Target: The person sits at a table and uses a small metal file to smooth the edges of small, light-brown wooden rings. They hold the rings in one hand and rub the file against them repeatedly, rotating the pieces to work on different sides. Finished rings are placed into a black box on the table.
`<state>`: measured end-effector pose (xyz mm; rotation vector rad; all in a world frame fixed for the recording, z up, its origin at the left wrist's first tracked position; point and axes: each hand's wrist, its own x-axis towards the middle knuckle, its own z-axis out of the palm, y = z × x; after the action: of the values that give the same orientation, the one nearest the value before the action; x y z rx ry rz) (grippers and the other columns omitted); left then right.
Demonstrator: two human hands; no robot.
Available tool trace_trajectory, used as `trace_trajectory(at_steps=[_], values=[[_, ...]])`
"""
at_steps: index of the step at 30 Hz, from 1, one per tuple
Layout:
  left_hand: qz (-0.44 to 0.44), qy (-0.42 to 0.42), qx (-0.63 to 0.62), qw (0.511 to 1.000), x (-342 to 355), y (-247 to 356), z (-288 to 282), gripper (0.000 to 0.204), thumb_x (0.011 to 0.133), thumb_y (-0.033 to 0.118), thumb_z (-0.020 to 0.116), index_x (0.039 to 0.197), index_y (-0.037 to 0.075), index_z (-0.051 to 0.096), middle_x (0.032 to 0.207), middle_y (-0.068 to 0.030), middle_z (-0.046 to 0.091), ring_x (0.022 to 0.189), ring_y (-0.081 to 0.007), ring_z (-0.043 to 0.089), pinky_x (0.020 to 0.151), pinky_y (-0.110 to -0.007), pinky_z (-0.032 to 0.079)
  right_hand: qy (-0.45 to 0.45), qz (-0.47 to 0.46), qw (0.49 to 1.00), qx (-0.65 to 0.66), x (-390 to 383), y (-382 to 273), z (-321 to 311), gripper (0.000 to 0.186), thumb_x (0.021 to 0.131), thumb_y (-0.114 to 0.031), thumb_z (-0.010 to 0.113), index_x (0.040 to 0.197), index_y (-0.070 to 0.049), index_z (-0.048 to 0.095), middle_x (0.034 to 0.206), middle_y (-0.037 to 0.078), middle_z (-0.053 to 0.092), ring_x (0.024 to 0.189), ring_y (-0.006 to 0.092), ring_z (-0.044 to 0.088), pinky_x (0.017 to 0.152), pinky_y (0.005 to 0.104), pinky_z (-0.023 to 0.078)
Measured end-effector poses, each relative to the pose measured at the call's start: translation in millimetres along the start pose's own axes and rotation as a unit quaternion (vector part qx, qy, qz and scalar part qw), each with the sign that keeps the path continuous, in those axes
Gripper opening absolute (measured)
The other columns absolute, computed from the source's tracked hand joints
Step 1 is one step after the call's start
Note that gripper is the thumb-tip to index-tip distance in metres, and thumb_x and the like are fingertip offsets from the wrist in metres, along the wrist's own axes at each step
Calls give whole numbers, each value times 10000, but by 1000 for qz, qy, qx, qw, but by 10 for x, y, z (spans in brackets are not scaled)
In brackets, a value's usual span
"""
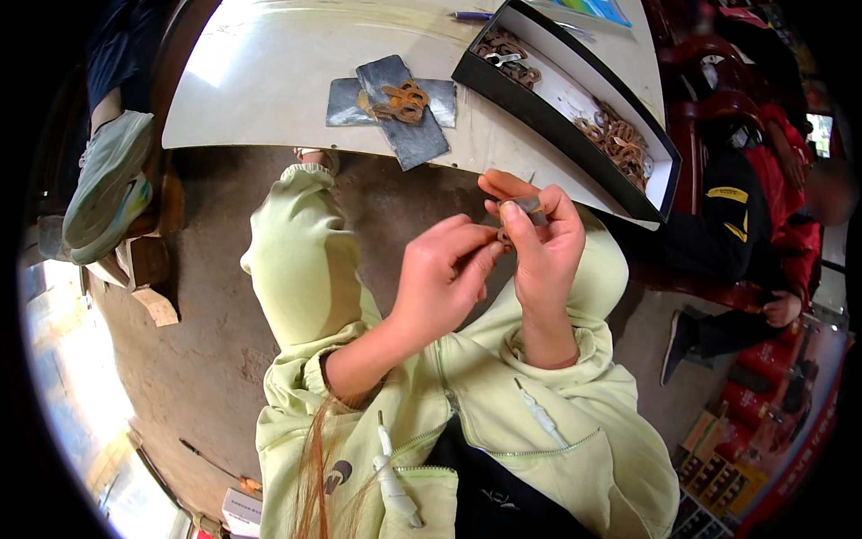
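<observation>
My right hand (539, 238) pinches a small grey flat piece (532, 208) between thumb and fingers, just below the table edge. My left hand (444, 278) meets it from the left, fingertips closed on a small brown ring-like piece (504, 236) that touches the grey one. Both hands are raised over my lap, in pale green sleeves. On the table ahead lie two crossed grey slabs (400, 108) with a few brown pieces (401, 101) on top.
A long black box (575, 117) with a white inside holds several brown rings on the pale table (269, 81). A pen (471, 15) lies at the far edge. Another person in red and black (763, 216) sits at right. A shoe (108, 184) rests at left.
</observation>
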<state>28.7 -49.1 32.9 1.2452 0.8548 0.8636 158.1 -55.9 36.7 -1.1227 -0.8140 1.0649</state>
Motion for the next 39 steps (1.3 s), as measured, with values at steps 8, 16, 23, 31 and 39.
trace_trajectory(at_steps=[8, 16, 23, 31, 39], values=[[-96, -20, -192, 976, 61, -13, -72, 180, 925, 107, 562, 971, -57, 619, 763, -60, 581, 504, -97, 544, 433, -209, 417, 35, 16, 988, 148, 62, -25, -102, 115, 889, -74, 598, 890, -79, 483, 1171, 194, 591, 1091, 259, 582, 890, 352, 497], [-134, -41, -252, 957, 34, 65, -94, 194, 932, 111, 549, 1015, -54, 609, 725, -56, 574, 498, -102, 532, 430, -205, 410, 0, 33, 983, 180, 29, -36, -170, 135, 886, -85, 606, 888, -81, 471, 1050, 157, 624, 959, 198, 601, 842, 322, 491], [-198, -149, -429, 869, -25, 121, -189, 269, 983, 169, 447, 1135, -43, 514, 662, -44, 518, 461, -115, 493, 415, -216, 388, -98, 55, 980, 161, 10, -61, -129, 164, 881, -58, 608, 878, -63, 443, 944, 191, 629, 682, 119, 579, 528, 205, 425], [-205, -178, -417, 867, -22, 123, -195, 326, 1004, 223, 389, 1185, -38, 465, 648, -71, 515, 454, -129, 505, 401, -227, 390, -34, 37, 994, 99, -11, -127, -52, 219, 853, -51, 642, 855, -75, 424, 858, 155, 614, 568, 49, 468, 426, 136, 284], [-190, -193, -364, 891, -19, 177, -171, 313, 989, 245, 433, 1039, -54, 510, 609, -74, 500, 403, -137, 458, 387, -230, 373, -33, 13, 998, 59, -10, -102, -83, 209, 854, -67, 643, 858, -68, 435, 849, 158, 616, 611, 90, 526, 474, 167, 378]])
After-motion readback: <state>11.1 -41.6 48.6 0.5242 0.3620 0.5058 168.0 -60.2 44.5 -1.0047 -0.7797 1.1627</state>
